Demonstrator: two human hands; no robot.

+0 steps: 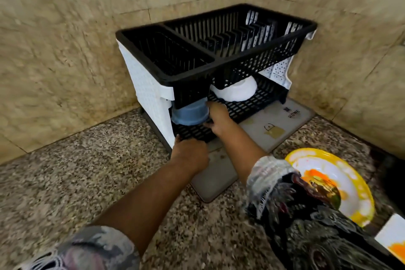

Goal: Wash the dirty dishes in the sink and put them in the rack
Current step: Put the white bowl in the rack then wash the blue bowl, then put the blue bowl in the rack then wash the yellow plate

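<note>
Fingers [208, 124] of the right hand [217, 119] are curled against a blue cup [189, 114], set upside down on the lower shelf of the rack [219, 55] beside a white bowl [235, 92]; whether they grip it cannot be told. The shelf's front edge is held by the left hand [189, 152]. Racking is judged the step in hand. A dirty yellow plate [328, 182] waits on the desk [87, 171], calling for release, then washing.
</note>
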